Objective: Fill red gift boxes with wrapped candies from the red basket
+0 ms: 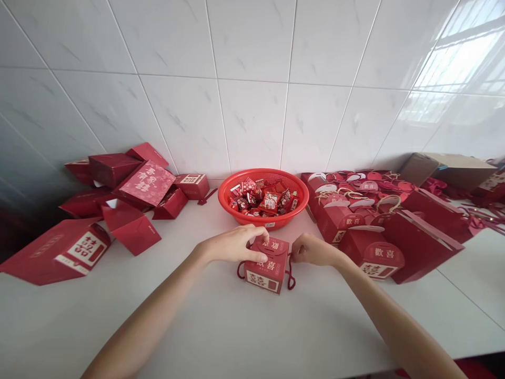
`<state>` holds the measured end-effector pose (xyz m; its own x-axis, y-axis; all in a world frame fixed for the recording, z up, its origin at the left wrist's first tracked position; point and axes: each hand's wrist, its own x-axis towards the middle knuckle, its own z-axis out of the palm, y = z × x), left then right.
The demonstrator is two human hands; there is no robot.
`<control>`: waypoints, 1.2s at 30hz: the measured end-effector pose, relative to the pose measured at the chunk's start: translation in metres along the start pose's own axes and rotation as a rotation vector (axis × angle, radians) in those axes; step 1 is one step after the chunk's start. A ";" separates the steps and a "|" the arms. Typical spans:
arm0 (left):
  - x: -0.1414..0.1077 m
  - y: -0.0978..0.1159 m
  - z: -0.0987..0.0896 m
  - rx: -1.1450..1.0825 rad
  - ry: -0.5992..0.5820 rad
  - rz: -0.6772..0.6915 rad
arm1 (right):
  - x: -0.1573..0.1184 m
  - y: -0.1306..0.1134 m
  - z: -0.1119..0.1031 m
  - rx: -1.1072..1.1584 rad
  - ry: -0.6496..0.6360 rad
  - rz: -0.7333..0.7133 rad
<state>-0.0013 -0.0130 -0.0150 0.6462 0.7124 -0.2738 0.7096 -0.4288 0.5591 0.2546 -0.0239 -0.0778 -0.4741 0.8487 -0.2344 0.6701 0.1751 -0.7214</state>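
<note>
A small red candy box [267,266] with white Chinese lettering sits upright on the white tabletop in front of me, its top flaps folded over. My left hand [252,245] grips the box's top from the left, thumb on the front flap and fingers curled over behind. At the box's right side, my right hand [305,249] is closed in a pinch on a dark red cord [291,280]; its fingertips are partly hidden. Part of the cord hangs below them in a loop. Another bit of cord loops out at the box's left side.
Behind the box stands a red plastic basket [224,202] of wrapped candies. Red boxes [130,226] lie heaped at left. Rows of boxes [379,255] with handles and red bags [422,247] stand at right, before a cardboard box [450,168]. A tiled wall [252,121] closes the back.
</note>
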 end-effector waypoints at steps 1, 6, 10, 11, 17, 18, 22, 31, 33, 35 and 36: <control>-0.001 0.000 0.000 0.009 0.002 -0.007 | -0.003 -0.002 -0.003 0.061 0.012 -0.001; -0.004 0.004 0.002 0.035 0.042 -0.041 | -0.020 -0.024 -0.022 0.394 0.067 -0.067; -0.007 0.007 0.004 0.049 0.078 -0.045 | -0.019 -0.021 -0.011 0.330 0.065 -0.006; -0.007 0.008 0.004 0.049 0.083 -0.045 | -0.018 -0.018 -0.006 0.337 0.045 0.014; -0.010 0.011 0.006 0.087 0.123 -0.017 | -0.023 -0.026 -0.009 0.705 0.094 -0.129; -0.011 0.011 0.006 0.093 0.129 -0.010 | -0.025 -0.032 -0.014 0.754 0.150 -0.177; -0.010 0.012 0.009 0.070 0.188 0.053 | -0.032 -0.056 -0.030 0.800 0.282 -0.276; -0.032 0.024 -0.011 -0.739 0.318 0.323 | -0.027 -0.080 -0.034 0.571 0.323 -0.284; -0.036 0.027 -0.013 -0.832 0.325 0.423 | -0.026 -0.084 -0.035 0.527 0.348 -0.296; -0.038 0.028 -0.011 -0.872 0.330 0.479 | -0.024 -0.089 -0.034 0.479 0.351 -0.301; -0.037 0.029 -0.009 -0.883 0.333 0.494 | -0.023 -0.091 -0.032 0.460 0.341 -0.303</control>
<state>-0.0071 -0.0472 0.0184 0.6022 0.7431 0.2917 -0.1514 -0.2524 0.9557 0.2226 -0.0432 0.0142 -0.3450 0.9194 0.1887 0.1863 0.2641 -0.9463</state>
